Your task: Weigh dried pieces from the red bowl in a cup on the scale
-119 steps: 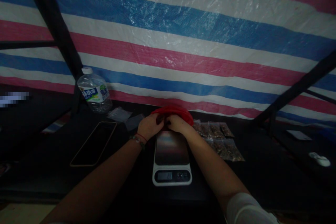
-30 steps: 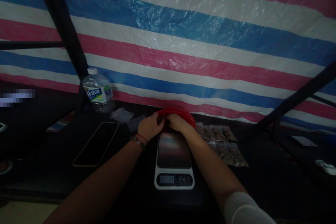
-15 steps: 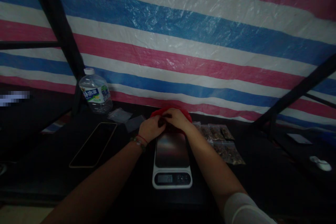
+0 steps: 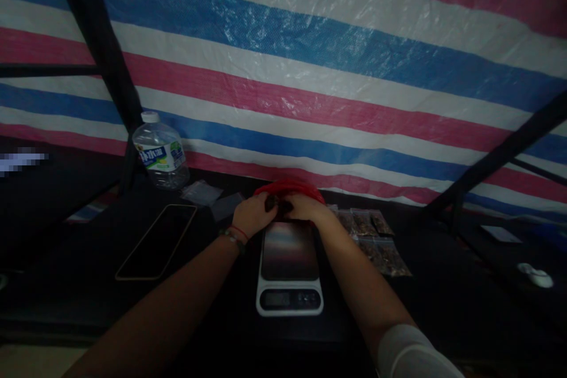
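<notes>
Both hands meet at the far end of a white kitchen scale (image 4: 290,302) with a bare metal plate. My left hand (image 4: 253,214), with a red cord and a beaded bracelet at the wrist, has its fingers closed around a dark brown clump too unclear to name. Close beside it, my right hand (image 4: 305,208) curls over more dark stuff; its fingertips are partly hidden. A red plastic bag (image 4: 305,189) lies open just behind and under the hands. The scale's display is too dim to read.
Right of the scale lie several small zip bags (image 4: 387,257) of brown dried pieces. To the left are clear empty zip bags (image 4: 201,194), a phone (image 4: 157,242) and a large clear bottle (image 4: 162,153). Dark frame bars and a striped sheet (image 4: 310,94) stand behind.
My right hand has dropped lower and flatter over the dark stuff at the red bag. My left hand stays nearly in place, with a dark clump now showing at its fingers.
</notes>
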Tool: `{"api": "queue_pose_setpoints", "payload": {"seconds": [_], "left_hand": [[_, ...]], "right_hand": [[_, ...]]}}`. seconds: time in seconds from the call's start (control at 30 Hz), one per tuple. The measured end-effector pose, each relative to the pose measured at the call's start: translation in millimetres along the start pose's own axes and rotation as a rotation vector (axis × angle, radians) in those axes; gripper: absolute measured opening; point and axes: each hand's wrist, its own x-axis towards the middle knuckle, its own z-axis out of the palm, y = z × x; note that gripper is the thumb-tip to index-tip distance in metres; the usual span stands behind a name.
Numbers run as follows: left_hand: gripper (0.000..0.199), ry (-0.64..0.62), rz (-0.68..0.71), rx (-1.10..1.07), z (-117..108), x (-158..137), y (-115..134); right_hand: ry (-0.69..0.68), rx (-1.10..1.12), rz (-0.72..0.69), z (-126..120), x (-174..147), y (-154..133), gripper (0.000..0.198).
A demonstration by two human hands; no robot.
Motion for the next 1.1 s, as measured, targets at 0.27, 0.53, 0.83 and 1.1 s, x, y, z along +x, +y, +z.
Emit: {"api": "queue_pose_setpoints", "payload": {"seconds": [0.27, 0.53, 0.83, 1.1], "left_hand": [[0.042, -0.018, -0.013, -0.011, -0.1, 0.4, -0.1], [0.042, -0.018, -0.012, 0.001, -0.6, 0.1, -0.3], [0.039, -0.027, -0.014, -0.008, -5.2, -1.0, 2.5], [0.040, -0.034, 0.012, 0.004, -4.5, -0.7, 1.3]], "right_hand": [[-0.026, -0.104, 0.015, 3.9, 7.0, -5.1, 0.022], [-0.069, -0.174, 0.076, 5.2, 6.3, -7.4, 0.022], [0.016, -0.232, 0.090, 11.1, 9.8, -10.4, 0.025], [0.207, -0.096, 0.039, 4.3, 11.4, 3.2, 0.022]]}}
